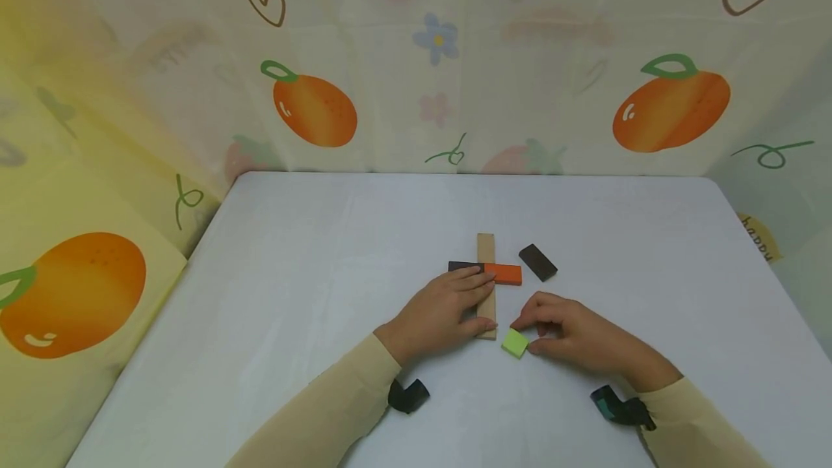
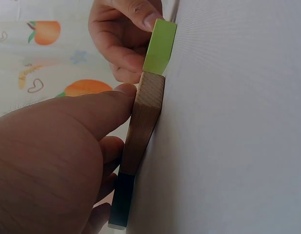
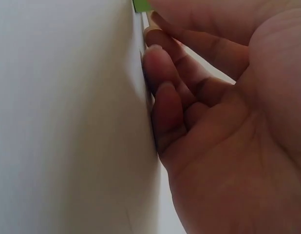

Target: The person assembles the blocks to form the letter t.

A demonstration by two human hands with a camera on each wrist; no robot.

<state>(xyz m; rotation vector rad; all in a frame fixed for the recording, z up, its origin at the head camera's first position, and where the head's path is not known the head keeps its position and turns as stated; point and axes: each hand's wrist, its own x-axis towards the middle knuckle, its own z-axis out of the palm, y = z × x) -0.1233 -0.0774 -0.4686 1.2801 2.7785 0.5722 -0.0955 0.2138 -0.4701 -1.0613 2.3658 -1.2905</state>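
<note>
A long natural-wood strip [image 1: 486,248] lies lengthwise on the table. Beside or over its middle, a dark block [image 1: 457,266] and an orange block [image 1: 508,274] sit end to end crosswise; the hand partly hides how they meet it. My left hand [image 1: 445,313] rests on these pieces with extended fingers, its thumb touching the strip's near end. In the left wrist view the thumb lies on the strip [image 2: 145,119]. My right hand [image 1: 572,331] pinches a small light green block [image 1: 515,343] between thumb and fingers, close to the strip's near end.
A separate dark brown block [image 1: 538,263] lies at an angle right of the orange one. The white table [image 1: 325,237] meets a fruit-printed cloth [image 1: 390,56] at its back edge. Black straps or mounts [image 1: 408,396] sit at both wrists.
</note>
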